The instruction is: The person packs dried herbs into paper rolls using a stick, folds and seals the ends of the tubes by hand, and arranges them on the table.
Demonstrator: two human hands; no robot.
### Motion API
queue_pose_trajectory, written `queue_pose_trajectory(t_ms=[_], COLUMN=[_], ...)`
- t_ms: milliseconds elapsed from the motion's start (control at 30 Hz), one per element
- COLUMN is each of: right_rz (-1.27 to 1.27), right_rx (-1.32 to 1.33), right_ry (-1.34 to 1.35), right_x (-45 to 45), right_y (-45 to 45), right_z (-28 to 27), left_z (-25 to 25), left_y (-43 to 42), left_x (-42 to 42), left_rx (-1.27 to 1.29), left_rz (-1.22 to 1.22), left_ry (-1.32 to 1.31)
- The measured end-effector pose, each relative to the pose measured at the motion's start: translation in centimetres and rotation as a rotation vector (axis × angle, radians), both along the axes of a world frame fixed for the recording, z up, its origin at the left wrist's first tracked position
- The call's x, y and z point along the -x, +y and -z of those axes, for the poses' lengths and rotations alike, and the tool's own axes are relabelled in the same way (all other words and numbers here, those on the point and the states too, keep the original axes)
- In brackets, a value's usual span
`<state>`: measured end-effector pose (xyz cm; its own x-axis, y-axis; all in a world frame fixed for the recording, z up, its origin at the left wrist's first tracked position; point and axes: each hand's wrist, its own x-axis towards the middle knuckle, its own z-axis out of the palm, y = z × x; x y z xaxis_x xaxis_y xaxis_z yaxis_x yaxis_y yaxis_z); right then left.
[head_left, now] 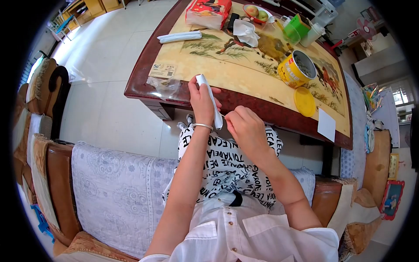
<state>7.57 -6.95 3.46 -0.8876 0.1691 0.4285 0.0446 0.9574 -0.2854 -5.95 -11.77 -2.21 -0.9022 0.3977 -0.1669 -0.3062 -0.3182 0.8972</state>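
Note:
A long white paper roll point(210, 98) lies in my left hand point(201, 104), whose fingers are wrapped round it; a pale bangle circles that wrist. Just right of the roll's lower end, my right hand point(247, 130) is closed in a pinch. Something thin and pale shows between its fingertips and the roll, too small to name. Both hands are above my lap at the table's front edge. More white paper rolls point(180, 37) lie on the table's far left. Nearer, a clear plastic bag point(165, 86) sits beside a printed card point(163, 70).
On the wooden table point(244, 65) a yellow tin point(288, 74) leans open, dark bits inside, near its yellow lid point(304, 102) and a white sheet point(326, 124). Behind are a crumpled tissue point(245, 33), a red bag point(207, 16), a fruit bowl point(262, 16) and a green box point(295, 27).

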Motion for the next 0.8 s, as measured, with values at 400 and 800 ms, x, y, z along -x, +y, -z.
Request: queue_pose_trajectory(t_ms=[400,800], right_rz=[-0.014,0.007], right_rx=[0.040,0.067], right_ry=[-0.067,-0.037], right_x=[-0.3,1.0], right_y=[-0.5,0.3], right_z=[-0.5,-1.2], left_z=[0.3,0.2], left_y=[0.2,0.1], left_x=[0.1,0.0], left_rx=[-0.016,0.001], left_rz=[-0.041,-0.029], left_ry=[0.010,0.007])
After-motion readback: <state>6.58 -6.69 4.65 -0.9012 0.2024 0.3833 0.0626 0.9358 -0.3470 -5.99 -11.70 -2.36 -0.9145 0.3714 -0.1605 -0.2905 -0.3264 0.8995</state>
